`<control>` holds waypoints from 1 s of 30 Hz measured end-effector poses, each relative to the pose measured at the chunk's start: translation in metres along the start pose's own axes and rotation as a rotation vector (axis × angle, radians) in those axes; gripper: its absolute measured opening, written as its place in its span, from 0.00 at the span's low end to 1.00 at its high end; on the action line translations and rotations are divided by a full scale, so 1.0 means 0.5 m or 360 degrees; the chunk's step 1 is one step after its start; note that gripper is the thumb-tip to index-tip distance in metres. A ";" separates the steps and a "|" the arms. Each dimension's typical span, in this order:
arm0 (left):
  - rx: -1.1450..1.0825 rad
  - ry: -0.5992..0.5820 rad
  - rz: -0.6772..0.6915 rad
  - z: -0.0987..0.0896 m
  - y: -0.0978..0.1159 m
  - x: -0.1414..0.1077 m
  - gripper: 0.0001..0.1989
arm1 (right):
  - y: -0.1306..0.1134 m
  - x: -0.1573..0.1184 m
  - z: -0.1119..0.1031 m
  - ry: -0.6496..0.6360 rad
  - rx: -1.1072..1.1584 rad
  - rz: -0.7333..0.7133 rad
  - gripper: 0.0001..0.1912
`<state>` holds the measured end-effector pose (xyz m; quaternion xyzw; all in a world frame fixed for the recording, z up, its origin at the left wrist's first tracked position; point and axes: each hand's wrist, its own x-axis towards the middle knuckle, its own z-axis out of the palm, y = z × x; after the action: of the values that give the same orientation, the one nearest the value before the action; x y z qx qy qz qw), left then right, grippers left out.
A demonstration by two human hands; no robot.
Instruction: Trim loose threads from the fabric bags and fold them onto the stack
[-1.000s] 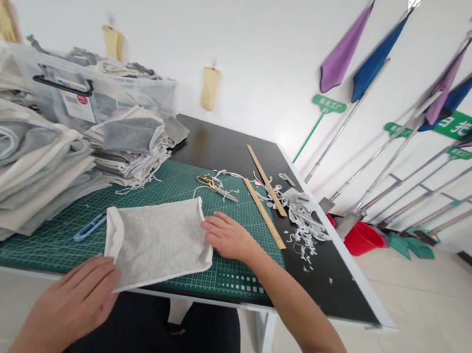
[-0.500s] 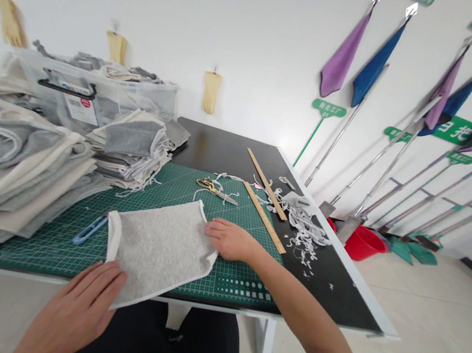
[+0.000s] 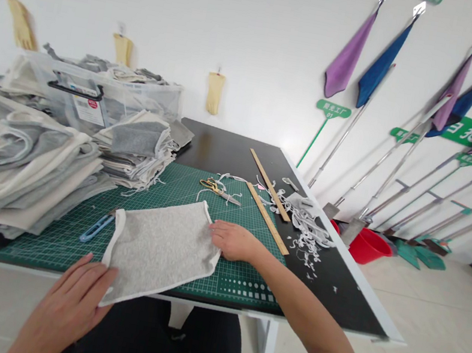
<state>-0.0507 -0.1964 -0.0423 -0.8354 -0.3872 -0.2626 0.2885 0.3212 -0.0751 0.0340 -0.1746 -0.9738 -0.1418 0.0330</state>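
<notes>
A light grey piece of fabric with rolled white edges lies across the front of the green cutting mat, its near edge reaching past the table edge. My left hand grips the near left corner, fingers on top and thumb hidden. At the right edge, my right hand is closed on the fabric, its thumb out of sight. Left of the fabric lies a light blue utility knife. Beyond it rest gold-handled scissors.
Tall fabric stacks crowd the left side, before a clear plastic bin heaped with cloth. Two wooden rulers and a pile of fabric scraps lie to the right. A red bucket stands on the floor.
My left hand has shifted slightly left, drawing the near left corner of the fabric with it. My right hand stays at the right edge. The view has turned a little left.
</notes>
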 end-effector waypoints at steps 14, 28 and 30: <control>-0.0143 -0.0004 0.0126 -0.011 -0.006 -0.027 0.22 | 0.000 -0.025 0.025 0.0215 0.0166 0.0092 0.08; -0.0261 -0.0024 0.0246 -0.005 0.019 -0.005 0.26 | -0.023 -0.073 0.020 0.0416 0.0488 0.0197 0.09; -0.0343 0.0007 0.0218 -0.012 0.015 -0.003 0.25 | -0.026 -0.073 0.014 0.0467 0.0560 0.0240 0.09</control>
<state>-0.0466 -0.2054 -0.0412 -0.8854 -0.2981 -0.2843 0.2152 0.3505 -0.0968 0.0196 -0.2160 -0.9525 0.0091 0.2147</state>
